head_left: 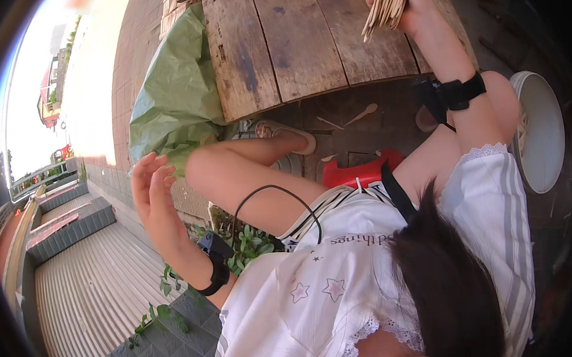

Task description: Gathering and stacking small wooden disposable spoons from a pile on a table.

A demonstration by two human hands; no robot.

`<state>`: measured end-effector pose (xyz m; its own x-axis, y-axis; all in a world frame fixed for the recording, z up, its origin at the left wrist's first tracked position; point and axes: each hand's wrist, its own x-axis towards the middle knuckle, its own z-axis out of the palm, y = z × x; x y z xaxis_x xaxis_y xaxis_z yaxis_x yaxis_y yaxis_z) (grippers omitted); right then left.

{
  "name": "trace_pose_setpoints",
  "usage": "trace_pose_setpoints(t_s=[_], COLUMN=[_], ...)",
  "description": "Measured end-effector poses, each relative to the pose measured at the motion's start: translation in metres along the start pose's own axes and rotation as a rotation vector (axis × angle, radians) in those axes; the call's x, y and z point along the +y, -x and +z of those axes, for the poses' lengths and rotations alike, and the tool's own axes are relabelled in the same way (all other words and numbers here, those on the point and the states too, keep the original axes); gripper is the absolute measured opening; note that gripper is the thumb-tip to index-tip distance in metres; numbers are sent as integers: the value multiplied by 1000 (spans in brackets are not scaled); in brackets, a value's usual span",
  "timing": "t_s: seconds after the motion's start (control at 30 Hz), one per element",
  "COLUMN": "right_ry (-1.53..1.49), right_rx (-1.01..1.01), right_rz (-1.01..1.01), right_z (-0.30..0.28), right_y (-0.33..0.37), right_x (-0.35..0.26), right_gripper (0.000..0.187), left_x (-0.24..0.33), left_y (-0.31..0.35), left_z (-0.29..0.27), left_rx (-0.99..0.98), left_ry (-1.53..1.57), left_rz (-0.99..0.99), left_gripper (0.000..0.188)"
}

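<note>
My right hand (417, 9) is closed round a bundle of thin, pale wooden sticks (385, 10), held over the far right part of the plank table (291, 39). Their lower ends fan out a little below my fingers. My left hand (157, 192) is raised off to the left, beside my knee and a green plastic bag (171, 87). Its fingers are loosely bent and apart, with nothing in them. Black straps with small devices sit on both my wrists.
A small wooden spoon (362, 114) and a thin stick (329, 122) lie on the floor below the table's near edge. A red stool (357, 173) is under me. To the right stands a white bucket (542, 133). A black cable (267, 187) loops across my lap.
</note>
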<state>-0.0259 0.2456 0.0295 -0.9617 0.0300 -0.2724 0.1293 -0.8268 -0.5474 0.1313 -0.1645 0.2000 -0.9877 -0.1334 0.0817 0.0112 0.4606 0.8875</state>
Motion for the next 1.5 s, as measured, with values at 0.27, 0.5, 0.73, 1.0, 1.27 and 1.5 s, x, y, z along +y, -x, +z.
trace_pose_setpoints(t_s=[0.27,0.5,0.73,1.0,1.27,1.5], right_ry=[106,176,112,53,26,18], right_rx=[-222,-163,-283,-155,-52,6], right_rz=[188,224,169,-234,-427,-467], right_z=[-12,-27,-24,-29,-25,-18], right_y=[-16,-30,44,138,170,160], right_x=[22,1,-75,-63,-40,-30], right_gripper=[24,36,45,43,40,39], left_x=[-56,-155,-313,-388,-393,-386], left_y=[47,-13,-115,-203,-204,-191], left_z=[-124,-116,-78,-60,-41,-35], left_rx=[483,152,209,291,314,313], left_ry=[-122,-194,-408,-706,-714,-646], left_rz=[-94,-188,-137,-202,-105,-74], left_gripper=[17,26,32,35,36,36])
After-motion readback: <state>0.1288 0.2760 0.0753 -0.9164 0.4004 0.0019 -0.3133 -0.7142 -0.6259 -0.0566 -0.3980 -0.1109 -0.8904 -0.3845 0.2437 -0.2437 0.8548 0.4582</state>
